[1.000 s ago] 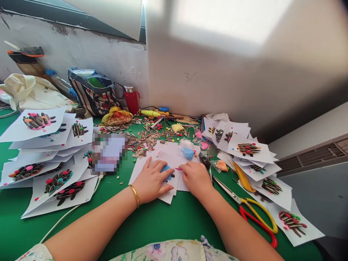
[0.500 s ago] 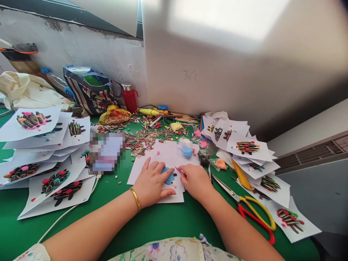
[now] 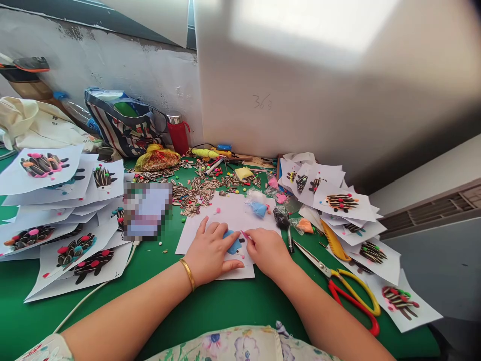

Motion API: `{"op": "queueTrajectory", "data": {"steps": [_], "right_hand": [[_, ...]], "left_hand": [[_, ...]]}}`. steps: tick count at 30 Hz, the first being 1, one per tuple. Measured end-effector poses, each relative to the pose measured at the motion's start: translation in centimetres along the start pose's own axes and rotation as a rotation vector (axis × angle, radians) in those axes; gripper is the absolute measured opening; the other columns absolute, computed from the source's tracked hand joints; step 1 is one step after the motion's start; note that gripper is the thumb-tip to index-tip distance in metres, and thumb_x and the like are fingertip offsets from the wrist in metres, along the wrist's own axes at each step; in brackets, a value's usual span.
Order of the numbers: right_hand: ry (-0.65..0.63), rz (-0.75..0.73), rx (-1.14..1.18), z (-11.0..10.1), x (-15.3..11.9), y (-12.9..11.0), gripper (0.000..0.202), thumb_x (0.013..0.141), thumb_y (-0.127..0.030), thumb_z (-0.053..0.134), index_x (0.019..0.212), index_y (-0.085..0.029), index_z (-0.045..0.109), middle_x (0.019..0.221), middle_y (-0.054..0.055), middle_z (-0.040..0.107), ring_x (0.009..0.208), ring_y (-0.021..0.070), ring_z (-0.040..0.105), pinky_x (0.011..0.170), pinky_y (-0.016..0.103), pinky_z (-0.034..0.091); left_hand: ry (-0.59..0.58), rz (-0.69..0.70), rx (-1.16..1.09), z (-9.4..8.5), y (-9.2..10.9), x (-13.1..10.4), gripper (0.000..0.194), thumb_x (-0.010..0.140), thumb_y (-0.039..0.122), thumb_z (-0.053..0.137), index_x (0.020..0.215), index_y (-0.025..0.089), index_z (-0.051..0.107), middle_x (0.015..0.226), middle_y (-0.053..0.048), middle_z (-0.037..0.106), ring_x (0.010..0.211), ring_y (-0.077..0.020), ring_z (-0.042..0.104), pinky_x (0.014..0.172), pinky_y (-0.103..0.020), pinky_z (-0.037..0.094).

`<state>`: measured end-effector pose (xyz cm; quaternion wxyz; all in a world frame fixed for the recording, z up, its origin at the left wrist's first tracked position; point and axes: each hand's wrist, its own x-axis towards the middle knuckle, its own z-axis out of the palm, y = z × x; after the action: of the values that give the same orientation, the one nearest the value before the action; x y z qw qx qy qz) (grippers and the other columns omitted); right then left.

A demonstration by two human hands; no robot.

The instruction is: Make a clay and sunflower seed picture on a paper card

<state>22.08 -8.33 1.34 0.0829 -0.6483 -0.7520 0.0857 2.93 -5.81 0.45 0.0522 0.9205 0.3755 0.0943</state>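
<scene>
My left hand [image 3: 212, 250] lies with its fingers spread on white paper [image 3: 193, 238], partly covering a flat blue clay shape [image 3: 236, 246]. A small black dot and a tiny pink ball show at the right of that shape. In a pinch, my right hand [image 3: 269, 249] holds a slim pink pointed tool [image 3: 244, 234], its tip close to my left index finger. Most of the tool is hidden by my fingers. Farther up the paper are a pink ball [image 3: 217, 210] and blue clay in a clear bag [image 3: 258, 208].
Sunflower seeds [image 3: 195, 190] are scattered behind the paper. Scissors [image 3: 334, 275] with red and yellow handles and a yellow-handled cutter [image 3: 333, 241] lie at right. Stacked papers with seed hedgehogs stand left [image 3: 56, 200] and right [image 3: 343, 203]. A phone [image 3: 148, 210] with a cable lies left.
Both hands stay in almost the same place on the paper. The pink tool's visible end has tipped very slightly; the view has shifted a little.
</scene>
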Motion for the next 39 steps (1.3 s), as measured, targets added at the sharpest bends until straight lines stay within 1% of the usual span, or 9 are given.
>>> {"op": "queueTrajectory", "data": {"steps": [3, 7, 12, 16, 24, 28, 31, 36, 39], "right_hand": [[-0.006, 0.006, 0.009, -0.2, 0.0, 0.2, 0.029, 0.085, -0.015, 0.051, 0.104, -0.023, 0.071, 0.089, 0.004, 0.073, 0.081, 0.0191, 0.065, 0.070, 0.029, 0.037], [-0.009, 0.030, 0.015, -0.7, -0.4, 1.1, 0.031, 0.085, -0.018, 0.051, 0.111, -0.026, 0.068, 0.095, 0.002, 0.073, 0.084, 0.0183, 0.066, 0.069, 0.028, 0.037], [-0.137, 0.041, -0.022, -2.0, -0.9, 1.4, 0.029, 0.084, -0.016, 0.052, 0.108, -0.026, 0.065, 0.095, 0.001, 0.073, 0.083, 0.0174, 0.066, 0.066, 0.027, 0.035], [-0.212, 0.058, -0.035, -2.8, -1.0, 0.9, 0.024, 0.086, -0.019, 0.050, 0.107, -0.023, 0.060, 0.086, 0.002, 0.072, 0.079, 0.0192, 0.066, 0.064, 0.028, 0.033], [-0.216, 0.020, 0.008, -1.9, -1.6, -0.3, 0.021, 0.086, -0.017, 0.045, 0.099, -0.020, 0.061, 0.090, 0.005, 0.072, 0.078, 0.0196, 0.065, 0.062, 0.028, 0.032], [-0.184, 0.027, 0.021, -1.8, -1.3, 0.4, 0.028, 0.087, -0.017, 0.046, 0.110, -0.021, 0.062, 0.095, 0.005, 0.073, 0.081, 0.0206, 0.066, 0.065, 0.029, 0.034], [-0.092, 0.038, 0.026, -1.8, -0.7, 1.5, 0.033, 0.089, -0.017, 0.046, 0.118, -0.023, 0.061, 0.101, 0.005, 0.073, 0.088, 0.0209, 0.066, 0.071, 0.029, 0.037], [-0.002, -0.019, 0.114, -1.1, -0.1, 2.1, 0.023, 0.094, -0.018, 0.044, 0.106, -0.023, 0.063, 0.099, 0.002, 0.072, 0.089, 0.0190, 0.064, 0.076, 0.029, 0.037], [0.019, -0.058, 0.166, -0.5, 0.0, 2.2, 0.020, 0.093, -0.016, 0.046, 0.105, -0.022, 0.061, 0.099, 0.002, 0.070, 0.089, 0.0181, 0.062, 0.076, 0.029, 0.036]], "left_hand": [[-0.004, -0.002, -0.002, -0.1, 0.1, 0.0, 0.072, 0.079, 0.074, 0.048, 0.136, 0.031, 0.050, 0.117, -0.010, 0.054, 0.111, -0.0306, 0.047, 0.113, -0.059, 0.011], [-0.009, -0.002, -0.010, -0.3, 0.0, -0.1, 0.071, 0.078, 0.072, 0.051, 0.137, 0.032, 0.049, 0.118, -0.010, 0.055, 0.111, -0.0306, 0.049, 0.113, -0.061, 0.010], [0.000, 0.065, -0.048, -0.3, -0.1, -0.2, 0.070, 0.077, 0.071, 0.054, 0.135, 0.031, 0.051, 0.133, -0.011, 0.050, 0.124, -0.0322, 0.043, 0.115, -0.060, 0.007], [-0.043, 0.137, -0.070, -0.1, -0.2, -0.1, 0.070, 0.080, 0.071, 0.050, 0.136, 0.028, 0.051, 0.137, -0.012, 0.049, 0.129, -0.0313, 0.041, 0.116, -0.059, 0.007], [-0.058, 0.128, -0.047, -0.1, 0.1, -0.1, 0.073, 0.079, 0.073, 0.048, 0.136, 0.027, 0.050, 0.137, -0.014, 0.049, 0.129, -0.0325, 0.041, 0.114, -0.064, 0.004], [-0.049, 0.131, -0.044, -0.1, 0.1, 0.0, 0.073, 0.079, 0.072, 0.050, 0.135, 0.027, 0.050, 0.137, -0.014, 0.049, 0.130, -0.0330, 0.041, 0.114, -0.064, 0.005], [-0.048, 0.147, -0.063, 0.0, -0.3, 0.0, 0.069, 0.080, 0.068, 0.055, 0.135, 0.028, 0.051, 0.137, -0.013, 0.050, 0.130, -0.0324, 0.042, 0.115, -0.064, 0.006], [-0.064, 0.203, -0.137, 0.0, -1.8, 0.2, 0.067, 0.076, 0.054, 0.070, 0.135, 0.032, 0.050, 0.142, -0.011, 0.048, 0.131, -0.0314, 0.043, 0.114, -0.066, 0.003], [-0.094, 0.235, -0.172, -0.3, -3.1, 0.3, 0.068, 0.077, 0.040, 0.074, 0.138, 0.033, 0.046, 0.149, -0.011, 0.041, 0.137, -0.0306, 0.038, 0.114, -0.065, 0.008]]}}
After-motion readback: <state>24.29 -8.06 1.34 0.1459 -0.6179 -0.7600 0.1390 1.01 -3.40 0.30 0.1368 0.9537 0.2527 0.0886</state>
